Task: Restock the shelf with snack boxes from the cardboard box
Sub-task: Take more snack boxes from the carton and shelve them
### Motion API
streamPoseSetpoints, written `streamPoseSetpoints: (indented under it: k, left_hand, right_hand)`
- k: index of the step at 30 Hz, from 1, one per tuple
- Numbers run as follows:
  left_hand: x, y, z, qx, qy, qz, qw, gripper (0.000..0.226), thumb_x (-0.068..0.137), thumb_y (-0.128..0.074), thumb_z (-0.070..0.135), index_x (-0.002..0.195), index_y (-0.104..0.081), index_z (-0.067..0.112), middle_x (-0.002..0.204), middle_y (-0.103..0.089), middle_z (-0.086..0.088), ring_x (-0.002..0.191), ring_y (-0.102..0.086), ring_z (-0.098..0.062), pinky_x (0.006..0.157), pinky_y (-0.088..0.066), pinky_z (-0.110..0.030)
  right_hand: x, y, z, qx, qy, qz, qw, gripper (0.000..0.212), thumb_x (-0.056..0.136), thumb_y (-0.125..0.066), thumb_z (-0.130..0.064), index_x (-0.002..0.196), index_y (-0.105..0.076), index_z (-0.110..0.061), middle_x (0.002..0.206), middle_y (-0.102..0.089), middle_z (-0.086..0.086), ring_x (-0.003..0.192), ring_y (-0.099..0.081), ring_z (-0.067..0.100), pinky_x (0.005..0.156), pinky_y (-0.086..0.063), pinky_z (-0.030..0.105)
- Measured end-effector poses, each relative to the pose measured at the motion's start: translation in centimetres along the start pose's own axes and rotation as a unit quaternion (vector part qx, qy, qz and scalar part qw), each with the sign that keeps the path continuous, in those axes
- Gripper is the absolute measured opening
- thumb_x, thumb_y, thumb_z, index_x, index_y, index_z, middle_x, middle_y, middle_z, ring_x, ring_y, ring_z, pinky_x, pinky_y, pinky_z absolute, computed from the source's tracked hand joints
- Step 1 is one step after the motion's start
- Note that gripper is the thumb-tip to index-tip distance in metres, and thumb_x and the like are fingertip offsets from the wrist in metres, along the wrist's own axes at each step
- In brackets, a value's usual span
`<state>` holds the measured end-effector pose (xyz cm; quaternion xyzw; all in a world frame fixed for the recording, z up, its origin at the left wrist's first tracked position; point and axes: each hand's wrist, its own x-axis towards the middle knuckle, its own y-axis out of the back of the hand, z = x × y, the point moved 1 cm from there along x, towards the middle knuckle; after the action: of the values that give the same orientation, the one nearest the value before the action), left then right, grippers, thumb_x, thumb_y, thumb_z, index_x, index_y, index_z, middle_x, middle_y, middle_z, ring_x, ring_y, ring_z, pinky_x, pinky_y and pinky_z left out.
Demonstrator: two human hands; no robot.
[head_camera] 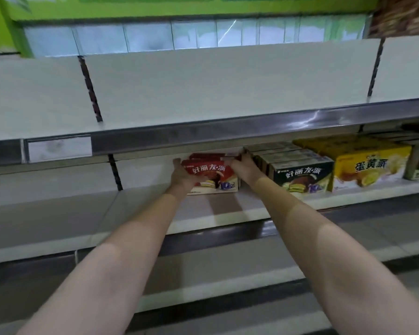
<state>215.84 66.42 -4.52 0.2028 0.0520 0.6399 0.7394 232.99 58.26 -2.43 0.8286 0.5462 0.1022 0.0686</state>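
A person's left hand [183,174] and right hand [243,165] clasp the two ends of a red snack box [212,176], fingers curled round its edges, on the white middle shelf [155,201]. Just to its right stand dark snack boxes [300,172], then a yellow carton [370,165].

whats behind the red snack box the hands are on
A second red box shows directly behind the front red snack box, its top edge peeking above. The left hand and right hand cover both sides, so anything further back cannot be seen.
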Motion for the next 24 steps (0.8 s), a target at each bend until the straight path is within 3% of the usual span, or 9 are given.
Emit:
streamPoseSetpoints:
  k: [3,6,9,12,16,20,24]
  left_hand:
    - [1.5,-0.7,-1.7,-0.063,0.031,-0.018,0.997,0.100,0.048,-0.095,0.001,0.134,-0.044,0.010,0.126,-0.064,-0.012,0.110,-0.063,-0.025,0.097,-0.054,-0.043]
    - [2.7,-1.3,-3.4,-0.073,0.021,-0.034,0.997,0.111,0.033,-0.097,0.008,0.132,-0.048,0.017,0.120,-0.066,-0.004,0.109,-0.064,-0.020,0.099,-0.052,-0.045]
    - [2.2,-1.5,-3.1,-0.087,0.024,-0.038,0.995,0.108,0.047,-0.093,-0.005,0.139,-0.039,0.017,0.124,-0.062,-0.003,0.113,-0.060,-0.021,0.101,-0.050,-0.044]
    - [1.6,-1.7,-2.6,-0.101,0.008,-0.048,0.994,0.100,0.061,-0.082,-0.015,0.141,-0.030,0.016,0.122,-0.058,-0.005,0.114,-0.058,-0.022,0.100,-0.051,-0.042]
    - [1.5,-2.3,-2.9,-0.082,-0.023,-0.018,0.996,0.083,0.073,-0.067,-0.021,0.142,-0.032,0.009,0.125,-0.054,-0.009,0.112,-0.055,-0.018,0.089,-0.050,-0.029]
    - [2.3,-2.3,-3.6,-0.014,-0.039,0.046,0.998,0.072,0.072,-0.080,-0.004,0.135,-0.046,0.008,0.129,-0.057,-0.011,0.119,-0.056,-0.026,0.098,-0.047,-0.033]
    - [2.5,-2.4,-3.2,0.044,-0.037,0.056,0.997,0.065,0.076,-0.081,0.004,0.131,-0.048,0.008,0.128,-0.061,-0.013,0.119,-0.057,-0.030,0.098,-0.045,-0.036]
  right_hand:
    - [0.0,-0.6,1.4,-0.047,-0.027,-0.026,0.998,0.059,0.081,-0.076,-0.019,0.133,-0.048,-0.016,0.118,-0.066,0.006,0.112,-0.062,0.022,0.108,-0.044,0.047]
    - [-0.5,-1.3,2.0,-0.051,-0.018,-0.004,0.999,0.086,0.080,-0.081,-0.016,0.147,-0.027,-0.014,0.135,-0.057,0.010,0.127,-0.053,0.025,0.114,-0.037,0.048]
    - [1.3,-1.9,3.2,-0.052,-0.006,0.015,0.999,0.091,0.078,-0.083,-0.019,0.149,-0.027,-0.018,0.133,-0.060,0.009,0.124,-0.055,0.027,0.110,-0.040,0.050]
    - [3.8,-2.4,4.4,-0.017,-0.010,0.035,0.999,0.077,0.078,-0.081,-0.013,0.143,-0.040,-0.018,0.127,-0.064,0.011,0.119,-0.059,0.029,0.106,-0.044,0.053]
    - [2.5,-2.8,2.6,-0.047,-0.013,0.104,0.993,0.047,0.094,-0.060,-0.007,0.139,-0.046,-0.011,0.132,-0.060,0.015,0.124,-0.055,0.031,0.108,-0.041,0.041]
    - [3.5,-3.3,3.2,-0.080,-0.002,0.131,0.988,0.055,0.096,-0.053,-0.008,0.148,-0.035,-0.011,0.135,-0.058,0.017,0.126,-0.053,0.034,0.105,-0.040,0.039]
    - [4.6,-3.5,3.2,-0.107,-0.015,0.152,0.983,0.055,0.099,-0.053,-0.014,0.149,-0.031,-0.008,0.133,-0.059,0.019,0.122,-0.056,0.035,0.099,-0.043,0.036]
